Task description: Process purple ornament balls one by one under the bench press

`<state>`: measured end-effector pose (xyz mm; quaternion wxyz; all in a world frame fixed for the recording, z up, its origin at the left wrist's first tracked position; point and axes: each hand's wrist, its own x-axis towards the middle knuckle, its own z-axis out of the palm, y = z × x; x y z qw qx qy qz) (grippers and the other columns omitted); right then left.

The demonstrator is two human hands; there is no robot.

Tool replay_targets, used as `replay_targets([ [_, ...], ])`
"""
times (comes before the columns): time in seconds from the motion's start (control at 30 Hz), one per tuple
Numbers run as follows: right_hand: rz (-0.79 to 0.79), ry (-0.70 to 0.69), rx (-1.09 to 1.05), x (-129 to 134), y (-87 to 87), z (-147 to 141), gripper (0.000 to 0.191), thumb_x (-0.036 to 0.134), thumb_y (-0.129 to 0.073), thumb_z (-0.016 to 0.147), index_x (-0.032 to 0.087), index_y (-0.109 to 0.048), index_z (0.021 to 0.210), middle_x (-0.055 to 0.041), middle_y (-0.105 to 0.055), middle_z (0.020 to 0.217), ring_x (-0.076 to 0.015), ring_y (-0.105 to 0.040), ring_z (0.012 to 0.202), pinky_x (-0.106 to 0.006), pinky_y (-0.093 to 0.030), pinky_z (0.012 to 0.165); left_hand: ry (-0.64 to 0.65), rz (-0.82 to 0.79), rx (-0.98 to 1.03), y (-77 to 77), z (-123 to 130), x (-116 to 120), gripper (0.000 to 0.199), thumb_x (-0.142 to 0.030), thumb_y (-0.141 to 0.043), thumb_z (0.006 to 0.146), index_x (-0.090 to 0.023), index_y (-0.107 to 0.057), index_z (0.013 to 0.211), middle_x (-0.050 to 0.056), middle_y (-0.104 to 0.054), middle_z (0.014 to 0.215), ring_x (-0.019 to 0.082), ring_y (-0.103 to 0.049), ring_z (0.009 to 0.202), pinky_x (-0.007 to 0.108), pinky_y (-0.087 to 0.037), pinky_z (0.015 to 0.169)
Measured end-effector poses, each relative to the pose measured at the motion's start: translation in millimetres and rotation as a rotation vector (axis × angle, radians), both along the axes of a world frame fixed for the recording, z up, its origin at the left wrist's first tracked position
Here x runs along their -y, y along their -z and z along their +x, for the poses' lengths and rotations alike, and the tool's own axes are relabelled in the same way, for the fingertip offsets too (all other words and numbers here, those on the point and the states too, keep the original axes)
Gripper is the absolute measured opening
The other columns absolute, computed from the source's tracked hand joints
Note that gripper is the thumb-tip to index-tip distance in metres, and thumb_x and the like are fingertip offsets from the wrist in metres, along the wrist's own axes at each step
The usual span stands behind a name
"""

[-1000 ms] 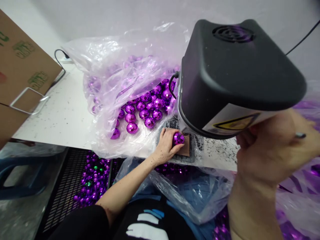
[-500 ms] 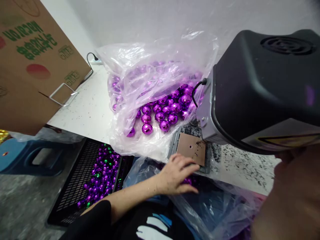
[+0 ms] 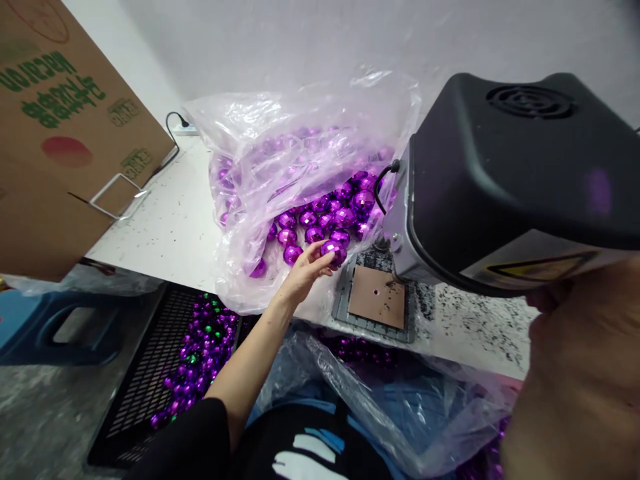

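My left hand (image 3: 306,270) is closed on a shiny purple faceted ball (image 3: 334,252), with thumb and fingers at its left side. The ball is at the front edge of a clear plastic bag (image 3: 240,287) that holds many more purple balls (image 3: 314,219). Just right of the hand lies a brown square plate (image 3: 375,310) with a small hole, set on a grey base (image 3: 343,313). My right hand (image 3: 547,299) is up against the underside of a black machine head (image 3: 500,167); its fingers are mostly hidden there.
A black crate (image 3: 135,393) of small purple and green shiny pieces stands at lower left, beside a blue stool (image 3: 95,327). A cardboard box (image 3: 65,167) rises on the left. Another clear bag (image 3: 360,393) hangs over my lap. Black flecks litter the white table (image 3: 475,320).
My left hand has moved from beside the brown plate up and left to the bag's opening, and has taken hold of a purple ball. The view has shifted slightly.
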<state>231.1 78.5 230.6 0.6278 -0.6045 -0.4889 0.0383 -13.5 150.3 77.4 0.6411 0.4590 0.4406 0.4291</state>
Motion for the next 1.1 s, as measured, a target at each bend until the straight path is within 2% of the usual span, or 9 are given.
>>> replay_targets([
  [0.07, 0.004, 0.057, -0.059, 1.6, -0.7, -5.3, 0.053, 0.053, -0.054, 0.085, 0.012, -0.038, 0.055, 0.0011, -0.032, 0.053, -0.0033, -0.035, 0.044, -0.022, -0.017, 0.04, 0.155, -0.144, 0.304, -2.8, -4.6, 9.6, 0.049, -0.048, -0.076, 0.078, -0.021, -0.061, 0.116, 0.008, -0.068, 0.107, 0.017, -0.066, 0.082, 0.029, -0.05, 0.072],
  [0.17, 0.039, 0.054, -0.084, 2.2, 2.2, -6.4, 0.049, 0.049, -0.054, 0.086, 0.013, -0.04, 0.056, 0.0015, -0.031, 0.054, -0.0038, -0.035, 0.044, -0.023, -0.017, 0.041, 0.244, -0.228, 0.449, -3.4, -1.7, 19.8, 0.052, -0.047, -0.078, 0.076, -0.022, -0.063, 0.118, 0.009, -0.067, 0.114, 0.016, -0.066, 0.086, 0.027, -0.05, 0.07],
  [0.3, 0.08, -0.011, -0.078, 1.8, 3.6, -5.9, 0.045, 0.043, -0.058, 0.085, 0.013, -0.04, 0.057, 0.0031, -0.028, 0.051, -0.0037, -0.031, 0.042, -0.023, -0.019, 0.039, 0.148, -0.025, 0.252, 3.1, 13.8, 28.4, 0.057, -0.035, -0.085, 0.071, -0.023, -0.061, 0.121, 0.006, -0.067, 0.113, 0.017, -0.065, 0.095, 0.025, -0.05, 0.077],
  [0.43, 0.098, -0.023, -0.07, 2.1, 1.0, -8.3, 0.045, 0.041, -0.058, 0.086, 0.013, -0.04, 0.056, 0.0034, -0.029, 0.05, -0.0031, -0.03, 0.041, -0.023, -0.018, 0.038, 0.135, 0.222, -0.013, 10.8, 26.6, 36.6, 0.065, -0.031, -0.086, 0.069, -0.022, -0.057, 0.126, 0.008, -0.064, 0.124, 0.022, -0.062, 0.109, 0.033, -0.05, 0.092],
  [0.63, 0.119, -0.041, -0.049, 4.7, -0.7, -11.2, 0.046, 0.044, -0.055, 0.089, 0.012, -0.042, 0.058, 0.0036, -0.028, 0.051, -0.0019, -0.028, 0.042, -0.022, -0.017, 0.039, 0.219, 0.433, -0.268, 14.6, 35.9, 46.0, 0.059, -0.033, -0.079, 0.077, -0.023, -0.055, 0.13, 0.008, -0.064, 0.127, 0.026, -0.06, 0.118, 0.042, -0.045, 0.105],
  [0.77, 0.111, -0.053, -0.06, 4.4, -0.4, -11.9, 0.048, 0.047, -0.054, 0.089, 0.012, -0.043, 0.06, 0.0039, -0.029, 0.051, -0.0007, -0.028, 0.043, -0.021, -0.018, 0.041, 0.185, 0.5, -0.361, 18.3, 45.4, 48.7, 0.057, -0.033, -0.081, 0.076, -0.022, -0.058, 0.127, 0.009, -0.064, 0.125, 0.027, -0.058, 0.119, 0.045, -0.042, 0.107],
  [0.83, 0.11, -0.054, -0.072, 3.8, -0.2, -11.3, 0.048, 0.048, -0.055, 0.089, 0.011, -0.044, 0.06, 0.0038, -0.03, 0.052, -0.0006, -0.028, 0.044, -0.02, -0.019, 0.041, 0.161, 0.463, -0.322, 20.3, 48.9, 48.2, 0.056, -0.035, -0.081, 0.075, -0.022, -0.059, 0.124, 0.008, -0.065, 0.124, 0.026, -0.058, 0.117, 0.044, -0.042, 0.106],
  [0.93, 0.094, -0.05, -0.063, 4.0, -0.3, -9.7, 0.046, 0.048, -0.054, 0.089, 0.011, -0.05, 0.062, 0.0033, -0.031, 0.052, -0.0004, -0.029, 0.045, -0.02, -0.019, 0.044, 0.095, 0.279, -0.131, 19.4, 46.5, 43.7, 0.057, -0.039, -0.078, 0.077, -0.023, -0.056, 0.127, 0.006, -0.065, 0.12, 0.023, -0.06, 0.112, 0.038, -0.046, 0.1],
  [1.1, 0.064, -0.051, -0.042, 5.8, -1.0, -7.2, 0.048, 0.048, -0.054, 0.09, 0.01, -0.051, 0.062, 0.0021, -0.032, 0.054, 0.0002, -0.031, 0.051, -0.019, -0.021, 0.051, 0.141, -0.091, 0.224, 8.5, 30.3, 33.2, 0.06, -0.039, -0.076, 0.08, -0.028, -0.054, 0.134, 0.005, -0.064, 0.121, 0.016, -0.063, 0.096, 0.023, -0.05, 0.072],
])
